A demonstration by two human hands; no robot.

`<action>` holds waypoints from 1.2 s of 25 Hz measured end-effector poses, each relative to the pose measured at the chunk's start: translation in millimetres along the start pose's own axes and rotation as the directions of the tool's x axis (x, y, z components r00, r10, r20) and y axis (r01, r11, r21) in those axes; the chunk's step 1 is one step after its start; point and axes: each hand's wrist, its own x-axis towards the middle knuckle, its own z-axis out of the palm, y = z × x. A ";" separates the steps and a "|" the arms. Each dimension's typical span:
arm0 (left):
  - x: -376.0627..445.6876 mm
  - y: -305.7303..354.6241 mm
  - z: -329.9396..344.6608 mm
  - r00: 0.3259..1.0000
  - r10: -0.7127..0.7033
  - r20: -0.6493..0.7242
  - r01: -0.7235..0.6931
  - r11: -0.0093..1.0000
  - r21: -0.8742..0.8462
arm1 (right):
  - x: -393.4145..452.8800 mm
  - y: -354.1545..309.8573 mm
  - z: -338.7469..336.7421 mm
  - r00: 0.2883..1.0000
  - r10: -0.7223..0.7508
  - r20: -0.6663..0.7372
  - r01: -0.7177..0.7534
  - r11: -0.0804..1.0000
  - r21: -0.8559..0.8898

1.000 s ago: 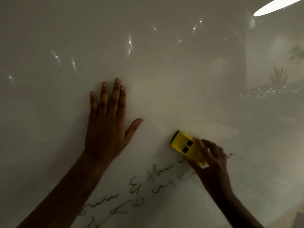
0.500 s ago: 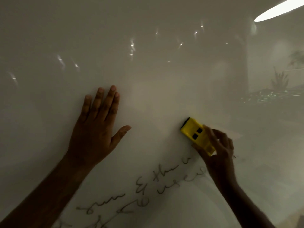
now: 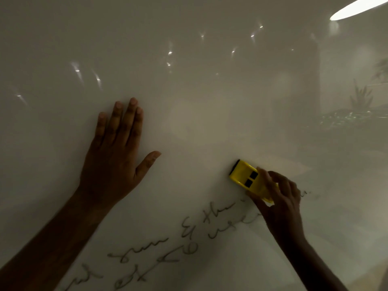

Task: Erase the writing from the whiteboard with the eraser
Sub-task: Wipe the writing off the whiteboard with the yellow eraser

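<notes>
We see a glossy white whiteboard (image 3: 210, 112) filling the head view, dim lighting. Our left hand (image 3: 114, 156) lies flat on the board, four fingers straight and together pointing up, thumb splayed to the right; its grip is spread and holds nothing. Forearm runs down to the lower left corner.

Our right hand (image 3: 281, 198) holds the yellow rectangular plastic eraser (image 3: 248, 178) with two black squares on its back. The grip pinches the eraser's lower-right end, fingers curled over the top, thumb on the underside edge. The eraser's black pad edge faces upper left; the body tilts diagonally, pressed against the board as far as we can tell. It sits right of centre, well apart from the left hand, just above the top line of writing.

Thin dark cursive handwriting (image 3: 184, 234) runs in slanted lines across the lower part of the board, from bottom left up toward the right hand; a faint scrap shows just right of the right hand. Words not legible.

A bright elongated ceiling-light reflection (image 3: 357, 7) sits top right, small light glints are scattered across the upper board, and a faint plant reflection (image 3: 361, 99) shows at the right.
</notes>
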 end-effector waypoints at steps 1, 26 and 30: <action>-0.4 0.1 -0.2 1.000 -0.001 -0.003 0.001 1.000 -0.003 | -3.2 -9.8 3.7 1.000 -0.015 0.002 0.015 1.000 0.007; -55.6 -57.1 -14.8 0.995 -0.099 -0.006 0.099 0.995 -0.016 | -14.5 -52.4 2.2 0.925 -0.353 0.143 0.371 0.918 -0.138; -54.1 -54.8 -13.7 0.995 -0.101 -0.013 0.100 0.995 -0.017 | -8.2 -101.1 16.3 0.924 -0.364 0.114 0.372 0.926 -0.064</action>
